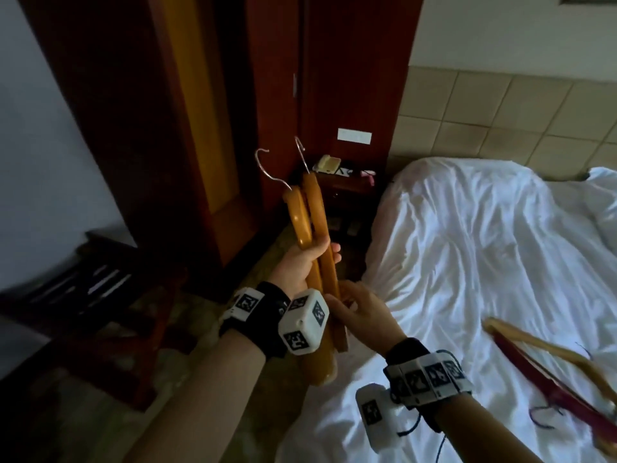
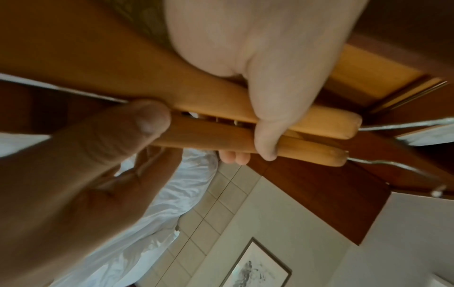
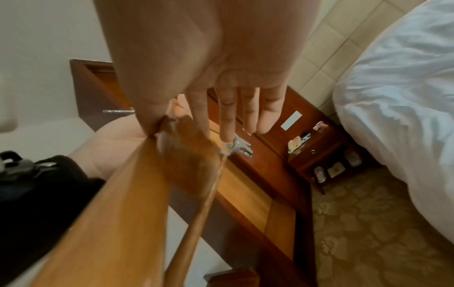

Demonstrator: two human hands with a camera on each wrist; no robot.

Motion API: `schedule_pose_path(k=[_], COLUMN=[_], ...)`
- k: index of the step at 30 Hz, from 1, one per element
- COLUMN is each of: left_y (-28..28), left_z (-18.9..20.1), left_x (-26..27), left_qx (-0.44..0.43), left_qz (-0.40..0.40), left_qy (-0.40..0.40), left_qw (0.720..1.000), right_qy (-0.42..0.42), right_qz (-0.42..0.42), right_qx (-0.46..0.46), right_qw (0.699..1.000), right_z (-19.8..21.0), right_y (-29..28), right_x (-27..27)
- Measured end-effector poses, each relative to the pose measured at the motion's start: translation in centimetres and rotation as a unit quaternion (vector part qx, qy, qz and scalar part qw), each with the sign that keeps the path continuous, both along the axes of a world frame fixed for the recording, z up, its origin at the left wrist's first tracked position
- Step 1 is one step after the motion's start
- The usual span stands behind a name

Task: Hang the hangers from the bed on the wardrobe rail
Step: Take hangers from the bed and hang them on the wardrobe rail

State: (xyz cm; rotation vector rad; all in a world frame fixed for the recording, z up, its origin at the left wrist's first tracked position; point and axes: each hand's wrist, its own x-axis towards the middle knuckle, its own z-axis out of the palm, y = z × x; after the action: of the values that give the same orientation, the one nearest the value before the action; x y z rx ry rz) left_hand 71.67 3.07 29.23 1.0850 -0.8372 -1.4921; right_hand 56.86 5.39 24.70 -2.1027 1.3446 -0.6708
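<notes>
A bundle of tan wooden hangers [image 1: 314, 208] stands upright in front of me, its metal hooks [image 1: 267, 165] pointing up toward the dark wooden wardrobe [image 1: 200, 111]. My left hand [image 1: 307, 265] grips the bundle around its middle; in the left wrist view the thumb wraps over the hangers [image 2: 307, 124]. My right hand [image 1: 350, 305] is just below it and pinches a lower hanger arm [image 3: 110, 203] between thumb and forefinger, with the other fingers straight. More hangers [image 1: 551, 372], one red and one tan, lie on the white bed [image 1: 467, 245] at the right. The wardrobe rail is hidden.
A dark nightstand [image 1: 344, 182] with small items on top stands between wardrobe and bed. A dark luggage rack [image 1: 100, 279] stands low on the left. Patterned carpet [image 3: 368, 213] covers the floor between the bed and the wardrobe.
</notes>
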Motion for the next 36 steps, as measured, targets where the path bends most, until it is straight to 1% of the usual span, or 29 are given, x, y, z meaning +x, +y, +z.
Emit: schedule_pose_path(k=[2,4,6,8,11,14,18,22,26,28,30,32,33,36], left_y=[0.5,1.4,2.3,3.2,4.8,6.3,8.1,9.7,10.9,11.4,11.9,12.4,12.8,14.2], left_z=[0.1,0.5,0.8,1.1,1.5,1.4,0.6,-0.5,-1.4,-1.7,-1.7,-1.5,-1.5,-1.7], left_x=[1.2,2.6,4.3,5.9,7.1,7.1,6.3,5.8,5.9,6.1,7.0,8.4,9.3,11.9], left_qx=[-0.006,-0.015,-0.016,-0.011,0.003,0.02,0.031,0.052,0.078,0.093,0.118,0.141,0.152,0.189], left_qz=[0.018,0.033,0.033,0.029,0.027,0.004,-0.003,0.013,0.047,0.068,0.101,0.159,0.19,0.264], left_qy=[0.002,-0.01,-0.041,-0.069,-0.103,-0.147,-0.194,-0.193,-0.196,-0.175,-0.163,-0.178,-0.188,-0.214], left_qw=[1.0,0.999,0.998,0.997,0.994,0.989,0.981,0.98,0.976,0.978,0.974,0.961,0.952,0.921], right_qy=[-0.028,-0.063,-0.069,-0.06,-0.021,0.007,0.063,0.103,0.109,0.105,0.114,0.151,0.157,0.141], right_qz=[0.009,-0.011,-0.037,-0.033,0.023,0.095,0.184,0.207,0.236,0.262,0.263,0.247,0.235,0.202], right_qx=[0.014,0.017,-0.021,-0.067,-0.116,-0.122,-0.139,-0.134,-0.162,-0.153,-0.14,-0.155,-0.145,-0.078], right_qw=[0.999,0.998,0.997,0.995,0.993,0.988,0.971,0.964,0.952,0.947,0.948,0.945,0.948,0.966], right_z=[0.5,1.2,2.2,3.6,5.8,7.4,6.7,5.2,3.8,3.4,3.3,3.4,3.3,2.6], right_y=[-0.6,-1.9,-4.1,-6.7,-10.0,-12.4,-13.5,-13.3,-12.9,-12.7,-12.6,-12.4,-12.5,-12.7], right_x=[0.6,0.8,0.8,1.1,2.1,3.8,6.5,7.6,8.2,8.4,8.5,8.8,9.0,9.7])
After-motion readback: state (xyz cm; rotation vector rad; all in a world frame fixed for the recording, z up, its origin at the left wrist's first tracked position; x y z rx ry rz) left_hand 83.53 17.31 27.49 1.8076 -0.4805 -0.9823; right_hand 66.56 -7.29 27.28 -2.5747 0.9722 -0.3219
